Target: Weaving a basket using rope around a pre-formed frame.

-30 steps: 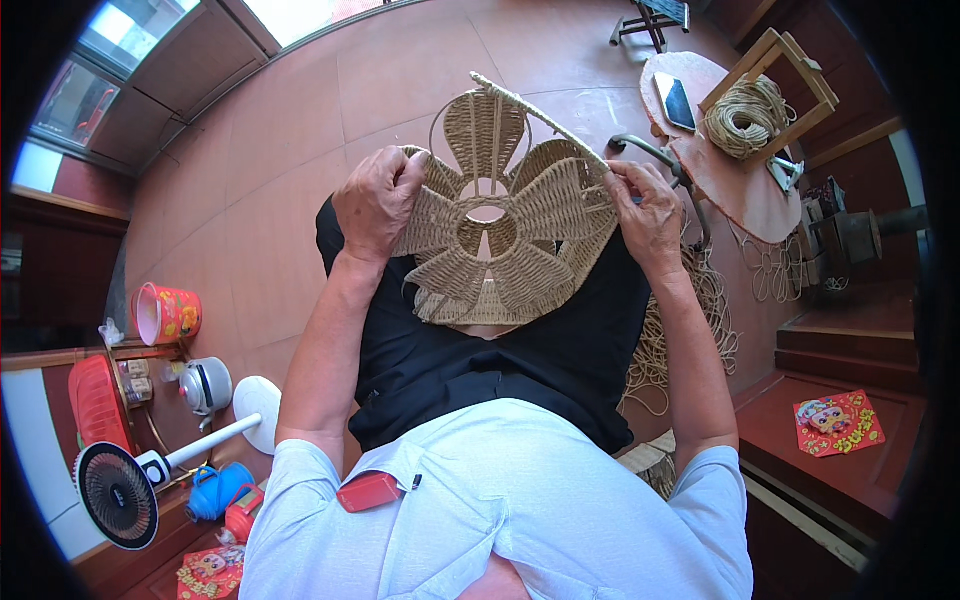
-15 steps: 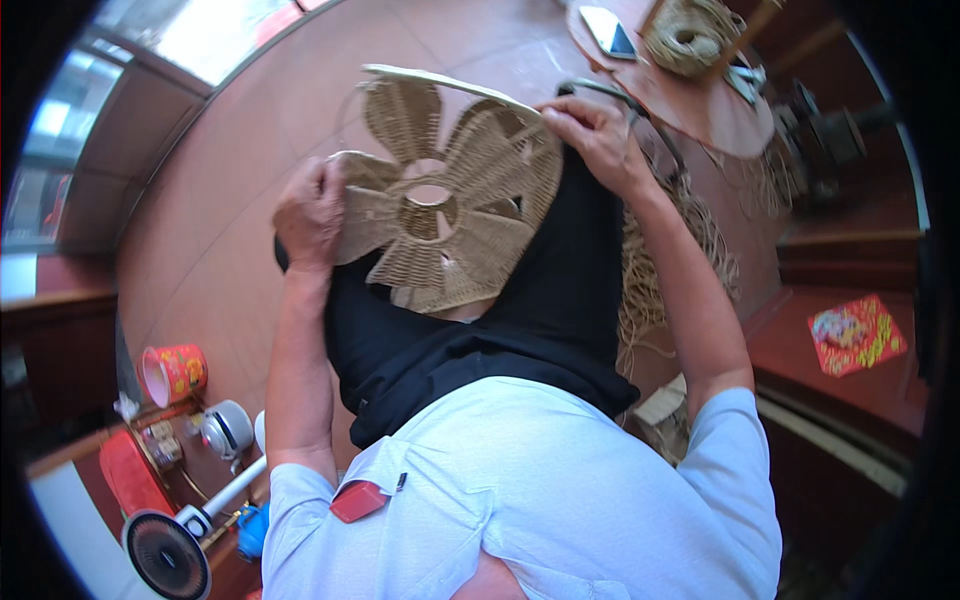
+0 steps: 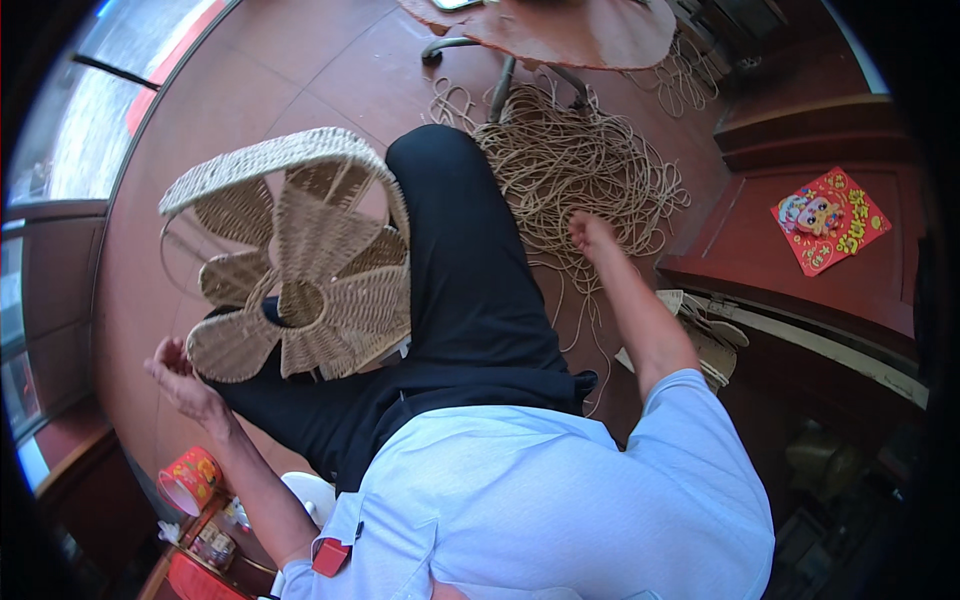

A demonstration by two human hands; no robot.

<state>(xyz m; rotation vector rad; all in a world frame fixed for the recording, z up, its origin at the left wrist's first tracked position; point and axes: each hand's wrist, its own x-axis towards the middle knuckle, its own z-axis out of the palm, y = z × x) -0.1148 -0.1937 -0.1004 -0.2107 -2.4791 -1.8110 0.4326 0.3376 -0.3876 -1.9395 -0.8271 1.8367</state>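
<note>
A beige woven piece (image 3: pixel 330 230) with flower-like petals and a braided rim rests tilted on my lap, over my left thigh. My left hand (image 3: pixel 180 375) is open at its lower-left side, palm partly up and fingers loosely apart, holding nothing. My right hand (image 3: pixel 590 232) reaches out past my right leg over a big tangled heap of beige cord (image 3: pixel 580 150) on the floor. Its fingers are curled closed; what they hold, if anything, is too small to make out.
A pinkish tabletop (image 3: pixel 560 30) on metal legs (image 3: pixel 500 95) stands at the top. To my right are a red wooden step (image 3: pixel 720 255) with a red decorated paper (image 3: pixel 830 220). A red patterned bucket (image 3: pixel 190 480) sits lower left, a glazed door (image 3: pixel 90 130) upper left.
Both hands have released the woven piece, which has moved left and turned. My right hand has moved to the cord heap. My view has swung right and my right leg shows more.
</note>
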